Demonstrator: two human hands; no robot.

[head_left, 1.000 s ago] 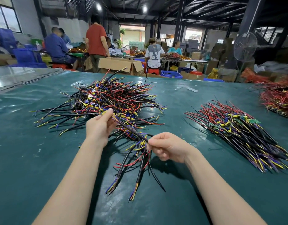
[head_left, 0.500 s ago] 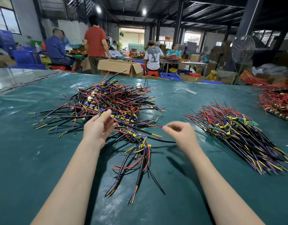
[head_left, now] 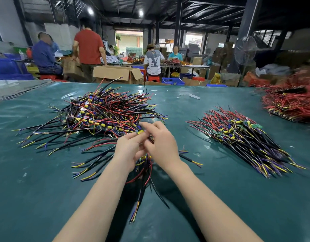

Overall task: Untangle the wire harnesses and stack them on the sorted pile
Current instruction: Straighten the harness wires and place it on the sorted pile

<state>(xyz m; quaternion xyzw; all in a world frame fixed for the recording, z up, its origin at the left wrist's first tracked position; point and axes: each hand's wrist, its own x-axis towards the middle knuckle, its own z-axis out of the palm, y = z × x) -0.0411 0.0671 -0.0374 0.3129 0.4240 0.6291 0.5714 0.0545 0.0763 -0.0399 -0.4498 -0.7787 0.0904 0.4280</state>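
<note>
Pinching one harness [head_left: 145, 160] between them, the left hand [head_left: 128, 151] and right hand [head_left: 162, 145] hold its middle over the green table [head_left: 46, 198], black, red and yellow-tipped wires trailing toward the person. Just behind lies the tangle [head_left: 105, 112], with the sorted pile [head_left: 243, 138] well right. Beyond stand a box [head_left: 114, 73], a fan [head_left: 245, 49] and workers [head_left: 153, 62].

— What sort of hall is it?
— A workshop: dark steel beams [head_left: 203, 13] overhead, two ceiling lamps [head_left: 141, 13] lit, a pale wall [head_left: 5, 23] on the left.
— And the far end?
— A bright doorway [head_left: 128, 41]. A long work table [head_left: 185, 65] stands before it, with people seated on red stools [head_left: 153, 78].
— Anything nearer?
— A green-covered table [head_left: 46, 189] in front, an open cardboard box [head_left: 114, 73] beyond its far edge, blue crates [head_left: 6, 67] at left, a standing fan [head_left: 245, 48] beside a dark column [head_left: 247, 20] at right
</note>
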